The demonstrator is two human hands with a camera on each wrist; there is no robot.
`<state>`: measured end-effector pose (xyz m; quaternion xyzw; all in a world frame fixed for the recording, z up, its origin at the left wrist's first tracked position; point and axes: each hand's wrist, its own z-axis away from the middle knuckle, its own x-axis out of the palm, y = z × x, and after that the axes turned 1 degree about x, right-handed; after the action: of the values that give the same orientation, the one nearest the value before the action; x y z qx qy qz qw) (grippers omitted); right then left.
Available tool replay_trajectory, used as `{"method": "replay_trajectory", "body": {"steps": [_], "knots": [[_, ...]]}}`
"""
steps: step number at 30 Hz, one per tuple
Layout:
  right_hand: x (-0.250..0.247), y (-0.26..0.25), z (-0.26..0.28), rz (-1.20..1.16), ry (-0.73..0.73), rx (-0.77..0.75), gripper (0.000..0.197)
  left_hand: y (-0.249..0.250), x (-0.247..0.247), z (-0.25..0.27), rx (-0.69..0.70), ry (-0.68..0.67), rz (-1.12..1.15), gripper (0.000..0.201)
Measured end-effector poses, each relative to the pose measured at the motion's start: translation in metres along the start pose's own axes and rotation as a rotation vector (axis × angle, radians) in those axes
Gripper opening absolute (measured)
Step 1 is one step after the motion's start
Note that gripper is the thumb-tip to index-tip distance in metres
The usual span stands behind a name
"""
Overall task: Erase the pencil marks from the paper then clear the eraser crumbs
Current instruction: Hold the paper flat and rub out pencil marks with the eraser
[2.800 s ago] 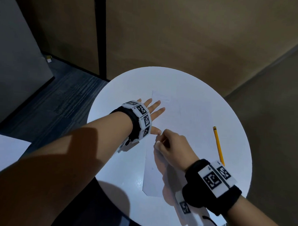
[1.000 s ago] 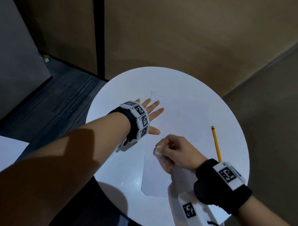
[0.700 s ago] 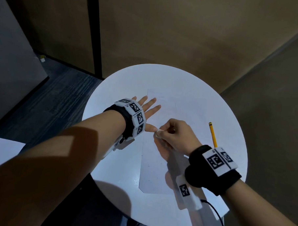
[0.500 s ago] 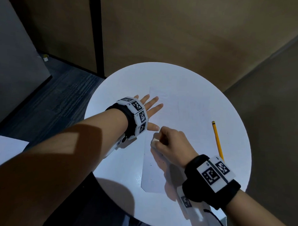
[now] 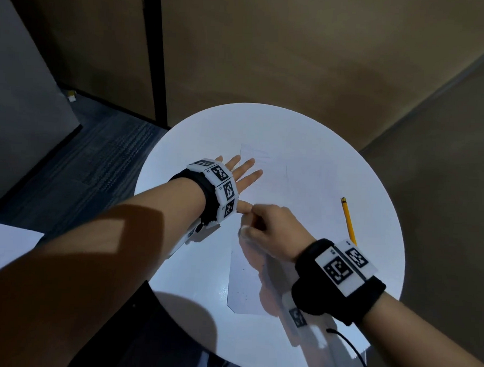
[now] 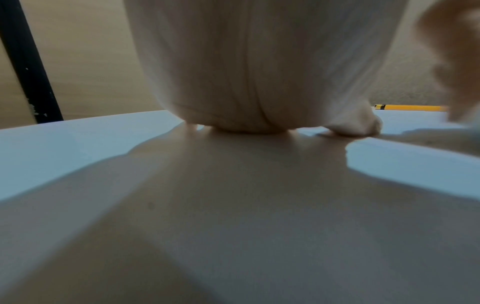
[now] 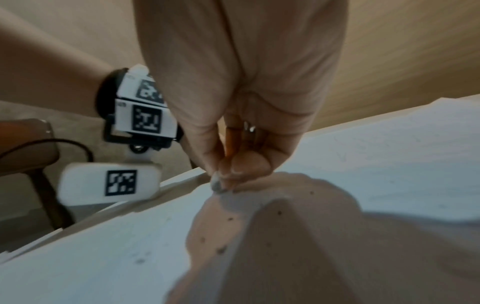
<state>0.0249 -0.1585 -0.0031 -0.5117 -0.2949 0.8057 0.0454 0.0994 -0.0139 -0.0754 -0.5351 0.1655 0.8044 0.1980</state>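
Observation:
A white paper sheet (image 5: 304, 191) lies on the round white table (image 5: 175, 277). My left hand (image 5: 244, 169) lies flat on the sheet's left edge with straight fingers; in the left wrist view its palm (image 6: 246, 82) presses down. My right hand (image 5: 250, 228) pinches a small whitish eraser (image 5: 243, 230) and holds its tip on the paper just beside the left thumb. In the right wrist view the eraser (image 7: 217, 184) looks grey at its tip. Dark crumbs (image 7: 230, 219) are scattered on the paper near it, and specks (image 5: 243, 270) show toward the near edge.
A yellow pencil (image 5: 347, 221) lies on the table to the right of the paper, also in the left wrist view (image 6: 407, 107). A brown chair (image 7: 26, 144) stands beyond the table's left rim. Another white surface (image 5: 5, 242) sits at the far left. Walls close in behind.
My right hand has rubbed the eraser back and forth over the paper's left part, ending close to the left thumb. The left hand has stayed flat in place.

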Motion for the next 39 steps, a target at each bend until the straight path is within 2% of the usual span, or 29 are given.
{"method": "replay_trajectory", "body": {"steps": [2,4,7,9,12,14,15,18,19,21,23,26,28,29,32,34,37,39], "knots": [[0.003,0.001,-0.008,-0.024,0.105,0.056,0.018,-0.002,0.003,-0.002,-0.001,-0.001,-0.025,0.089],[0.009,0.0,-0.003,-0.022,0.104,0.049,0.014,-0.002,0.003,-0.002,-0.004,-0.003,-0.038,0.089],[0.004,-0.009,0.009,-0.017,-0.062,-0.032,0.04,-0.001,0.0,0.0,0.003,-0.003,-0.025,0.086],[-0.003,-0.011,0.003,0.006,-0.134,-0.034,0.044,-0.002,0.002,-0.001,0.006,0.005,-0.016,0.086],[0.001,-0.008,-0.014,0.013,0.024,0.032,0.026,-0.004,0.006,-0.003,0.007,0.025,-0.024,0.083],[0.011,-0.007,-0.012,0.029,0.07,0.047,0.016,-0.003,0.006,-0.003,0.008,0.019,-0.037,0.084],[0.013,-0.007,-0.008,0.024,0.046,0.017,0.008,-0.003,0.005,-0.003,0.011,0.012,-0.047,0.086],[0.007,-0.009,0.0,-0.021,-0.113,-0.033,0.033,-0.005,0.009,-0.006,0.002,0.012,-0.057,0.09],[0.003,-0.008,-0.003,-0.008,-0.135,-0.035,0.03,-0.006,0.01,-0.007,0.0,0.019,-0.063,0.09],[-0.001,-0.005,-0.012,-0.008,-0.037,0.027,0.009,-0.006,0.011,-0.008,0.002,0.025,-0.055,0.088],[0.001,-0.003,-0.014,0.015,0.061,0.078,0.013,-0.006,0.01,-0.007,0.0,0.024,-0.051,0.087],[0.008,-0.007,-0.002,0.026,0.0,-0.016,0.012,-0.007,0.011,-0.008,0.001,0.024,-0.07,0.088],[0.006,-0.01,0.002,0.002,-0.09,-0.063,0.028,-0.008,0.012,-0.007,0.002,0.028,-0.073,0.09],[0.003,-0.01,0.001,0.017,-0.097,-0.054,0.027,-0.008,0.011,-0.007,0.007,0.03,-0.069,0.091],[-0.001,-0.003,-0.008,0.059,0.051,0.036,0.01,-0.007,0.009,-0.007,0.005,0.012,-0.053,0.093],[0.004,0.0,-0.003,0.067,0.085,0.047,0.013,-0.004,0.005,-0.005,0.004,-0.001,-0.036,0.091],[0.005,-0.008,0.012,0.056,-0.021,-0.017,0.04,-0.002,0.0,0.0,0.002,0.001,-0.013,0.087],[-0.002,-0.01,0.009,0.09,-0.071,-0.016,0.042,-0.003,0.002,-0.001,0.004,0.006,-0.017,0.087]]}}
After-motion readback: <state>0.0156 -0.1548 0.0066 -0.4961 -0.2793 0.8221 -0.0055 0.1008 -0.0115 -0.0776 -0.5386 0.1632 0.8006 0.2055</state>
